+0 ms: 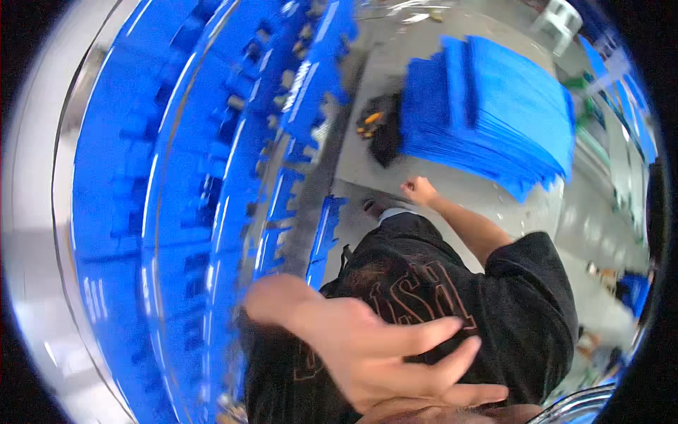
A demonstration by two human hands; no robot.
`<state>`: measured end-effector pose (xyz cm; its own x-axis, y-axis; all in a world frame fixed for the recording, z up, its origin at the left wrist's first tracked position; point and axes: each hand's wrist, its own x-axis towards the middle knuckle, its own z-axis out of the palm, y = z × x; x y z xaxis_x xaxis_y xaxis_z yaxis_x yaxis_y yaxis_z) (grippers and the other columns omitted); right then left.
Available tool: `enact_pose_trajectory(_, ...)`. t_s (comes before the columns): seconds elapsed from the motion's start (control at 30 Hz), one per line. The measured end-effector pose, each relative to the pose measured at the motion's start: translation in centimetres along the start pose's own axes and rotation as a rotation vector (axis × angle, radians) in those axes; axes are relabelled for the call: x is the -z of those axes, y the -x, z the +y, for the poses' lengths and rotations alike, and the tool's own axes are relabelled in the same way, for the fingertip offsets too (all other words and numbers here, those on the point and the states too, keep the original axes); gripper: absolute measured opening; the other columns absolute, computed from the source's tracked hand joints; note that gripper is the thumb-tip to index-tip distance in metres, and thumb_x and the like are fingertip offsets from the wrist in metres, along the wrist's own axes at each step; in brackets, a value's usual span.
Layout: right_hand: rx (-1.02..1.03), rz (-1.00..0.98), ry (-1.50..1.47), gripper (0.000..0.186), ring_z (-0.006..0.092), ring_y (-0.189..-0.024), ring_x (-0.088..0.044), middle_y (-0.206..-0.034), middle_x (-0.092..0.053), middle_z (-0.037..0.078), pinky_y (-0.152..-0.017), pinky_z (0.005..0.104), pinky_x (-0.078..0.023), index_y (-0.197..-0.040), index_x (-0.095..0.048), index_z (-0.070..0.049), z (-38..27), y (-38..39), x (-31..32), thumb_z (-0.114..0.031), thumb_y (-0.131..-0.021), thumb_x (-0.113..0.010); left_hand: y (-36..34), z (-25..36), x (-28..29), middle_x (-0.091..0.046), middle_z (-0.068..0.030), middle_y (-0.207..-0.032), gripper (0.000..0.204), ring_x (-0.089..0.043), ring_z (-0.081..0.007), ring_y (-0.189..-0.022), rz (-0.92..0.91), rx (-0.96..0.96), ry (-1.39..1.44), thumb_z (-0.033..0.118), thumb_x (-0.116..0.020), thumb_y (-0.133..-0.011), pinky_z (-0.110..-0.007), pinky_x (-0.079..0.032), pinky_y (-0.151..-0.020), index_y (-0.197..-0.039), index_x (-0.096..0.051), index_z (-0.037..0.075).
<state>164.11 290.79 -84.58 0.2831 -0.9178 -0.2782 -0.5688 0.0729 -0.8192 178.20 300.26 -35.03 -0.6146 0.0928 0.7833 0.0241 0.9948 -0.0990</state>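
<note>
Close to the camera, in front of my dark shirt (501, 332), is my left hand (381, 346). Its fingers are stretched out and spread apart, pointing right, and nothing is in them. Farther off, past my lap, my right hand (420, 189) hangs at the end of a bent bare arm with its fingers curled in. I see nothing in that hand. Nearest to it is a thick stack of flat blue sheets (522, 106) on the floor, a little beyond and apart from the fingers. The picture is somewhat blurred by motion.
On my left run long rows of blue racks or bins (191, 177) with small notches and metal edges. A black bag-like thing (386, 138) with yellow-orange items (371, 124) lies beside the stack. At the back right stands a white plastic stool (558, 22); green-and-grey framework (600, 127) is right.
</note>
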Motion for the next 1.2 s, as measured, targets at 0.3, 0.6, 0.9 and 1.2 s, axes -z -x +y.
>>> enact_pose_trajectory(0.3,-0.383,0.509,-0.205,0.036,0.0341,-0.085,-0.068,-0.09,-0.071,0.02,-0.077,0.0436,-0.054,-0.1,-0.07,-0.005,14.3,11.3,1.5,-0.036,-0.085,-0.061,14.7,1.2,-6.1,-0.065,-0.0085,-0.084,0.013,-0.06,-0.0234,-0.079,0.177,0.788,0.127,0.019,-0.058,-0.091,-0.036,-0.049,-0.067,-0.098,-0.065,0.01)
enact_pose_trajectory(0.6,-1.025,0.003,-0.451,0.036,0.0239,-0.063,-0.066,-0.068,-0.065,0.011,-0.06,0.0439,-0.055,-0.074,-0.066,-0.005,22.8,38.3,-8.1,-0.039,-0.085,-0.059,44.1,13.9,-14.6,-0.071,-0.0152,-0.096,0.027,-0.068,-0.0254,-0.088,-0.853,1.568,0.696,0.019,-0.064,-0.085,-0.036,-0.052,-0.081,-0.105,-0.069,0.002)
enact_pose_trajectory(0.9,-1.056,1.611,-0.59,0.036,0.0157,-0.059,-0.06,-0.082,-0.066,0.007,-0.051,0.0311,-0.051,-0.115,-0.062,-0.003,34.7,55.8,0.5,-0.024,-0.086,-0.066,33.4,8.0,-29.7,-0.065,-0.0055,-0.081,0.014,-0.059,-0.0117,-0.073,-0.772,1.164,0.638,0.01,-0.064,-0.088,-0.027,-0.049,-0.07,-0.098,-0.067,0.001)
enact_pose_trajectory(1.2,-0.787,1.801,0.185,0.065,0.0334,-0.11,-0.054,-0.118,-0.055,0.021,-0.096,0.0432,-0.044,-0.128,-0.05,-0.003,33.5,56.4,21.8,-0.027,-0.074,-0.074,7.5,7.6,-59.1,-0.068,-0.0133,-0.09,0.02,-0.065,-0.0222,-0.081,-0.88,0.782,0.79,0.017,-0.061,-0.092,-0.033,-0.05,-0.075,-0.101,-0.065,0.0)
